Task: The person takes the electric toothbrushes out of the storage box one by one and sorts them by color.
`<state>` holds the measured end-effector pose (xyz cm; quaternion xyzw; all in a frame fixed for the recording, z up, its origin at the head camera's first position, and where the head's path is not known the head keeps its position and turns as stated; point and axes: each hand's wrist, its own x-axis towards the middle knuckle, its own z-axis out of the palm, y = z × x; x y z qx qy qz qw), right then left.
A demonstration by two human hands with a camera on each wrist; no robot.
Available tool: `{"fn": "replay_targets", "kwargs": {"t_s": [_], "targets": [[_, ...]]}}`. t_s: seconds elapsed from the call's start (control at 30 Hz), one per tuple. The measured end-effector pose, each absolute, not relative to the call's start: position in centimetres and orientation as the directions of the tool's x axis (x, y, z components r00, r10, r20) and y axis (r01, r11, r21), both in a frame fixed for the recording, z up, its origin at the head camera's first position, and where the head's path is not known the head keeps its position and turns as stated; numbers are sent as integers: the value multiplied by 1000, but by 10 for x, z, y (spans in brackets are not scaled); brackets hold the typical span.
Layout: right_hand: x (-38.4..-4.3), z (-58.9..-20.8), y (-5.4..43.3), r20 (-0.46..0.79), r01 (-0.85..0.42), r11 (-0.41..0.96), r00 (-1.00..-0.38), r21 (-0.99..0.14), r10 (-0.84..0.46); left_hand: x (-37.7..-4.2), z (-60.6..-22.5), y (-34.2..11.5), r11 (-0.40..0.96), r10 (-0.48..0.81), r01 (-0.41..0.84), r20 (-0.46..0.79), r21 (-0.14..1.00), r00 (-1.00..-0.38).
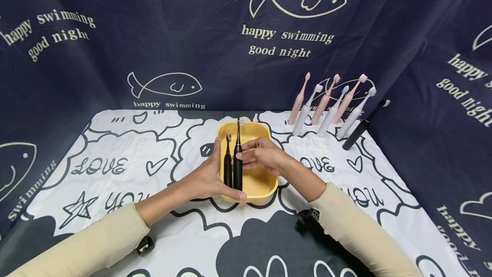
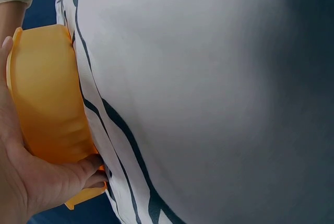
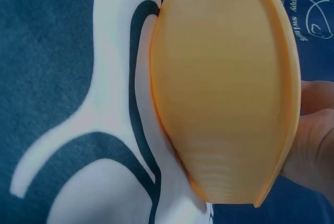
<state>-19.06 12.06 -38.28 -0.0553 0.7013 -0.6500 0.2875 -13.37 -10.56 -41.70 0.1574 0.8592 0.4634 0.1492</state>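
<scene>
A yellow plastic container (image 1: 263, 183) stands on the patterned cloth. My left hand (image 1: 207, 178) grips its left side, thumb along the near rim; in the left wrist view, fingers bend round the wall of the container (image 2: 49, 93). Over the container, my right hand (image 1: 266, 155) holds a black electric toothbrush (image 1: 238, 172) by its handle, brush head up. Just left of it, a second black electric toothbrush (image 1: 228, 170) is in the container, against its left side. In the right wrist view, the container's wall (image 3: 224, 88) hides most of the right hand (image 3: 315, 145).
At the back right several electric toothbrushes stand upright: pink ones (image 1: 297, 108), white ones (image 1: 301, 119) and one black one (image 1: 357, 134). A dark blue curtain (image 1: 215, 54) with fish prints hangs behind and at the sides. White-and-grey printed cloth (image 1: 127, 170) covers the table.
</scene>
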Motion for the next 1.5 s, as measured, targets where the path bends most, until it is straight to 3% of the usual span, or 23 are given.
{"fn": "replay_targets", "kwargs": {"t_s": [0.57, 1.5], "targets": [[-180, -370, 140, -282, 262, 107, -856, -959, -432, -133, -415, -106, 497, 410, 155, -74, 854, -909], [-186, -356, 198, -198, 205, 27, -895, -978, -399, -134, -416, -106, 530, 392, 117, -121, 840, -912]]}}
